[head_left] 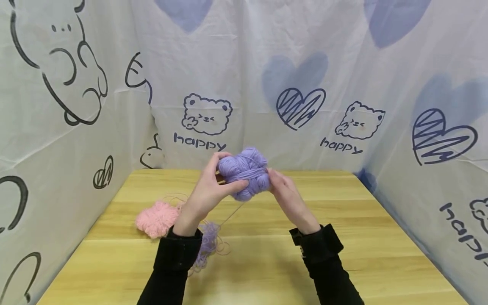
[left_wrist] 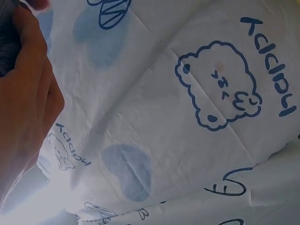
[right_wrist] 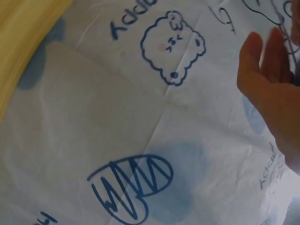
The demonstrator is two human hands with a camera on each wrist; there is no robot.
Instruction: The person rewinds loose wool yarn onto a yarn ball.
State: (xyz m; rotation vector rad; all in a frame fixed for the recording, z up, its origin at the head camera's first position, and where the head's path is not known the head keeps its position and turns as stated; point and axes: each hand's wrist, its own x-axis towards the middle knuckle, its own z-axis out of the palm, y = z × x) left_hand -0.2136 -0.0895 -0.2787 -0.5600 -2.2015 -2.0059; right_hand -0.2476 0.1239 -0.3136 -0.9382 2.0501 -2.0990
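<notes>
Above the wooden table (head_left: 343, 237) I hold a ball of purple yarn (head_left: 245, 171) between both hands. My left hand (head_left: 228, 171) grips its left side, thumb in front and fingers curled over the top. The straight fingers of my right hand (head_left: 276, 180) rest against the ball's right side. A thin purple strand (head_left: 232, 214) runs from the ball down to a loose purple tangle (head_left: 209, 243) on the table. The left wrist view shows only the edge of my left hand (left_wrist: 26, 93). In the right wrist view my right hand (right_wrist: 269, 75) has its fingers extended.
A fluffy pink yarn heap (head_left: 157, 218) lies on the table to the left, just beyond my left forearm. White cloth walls (head_left: 343, 84) printed with bears and hearts enclose the table at the back and on both sides.
</notes>
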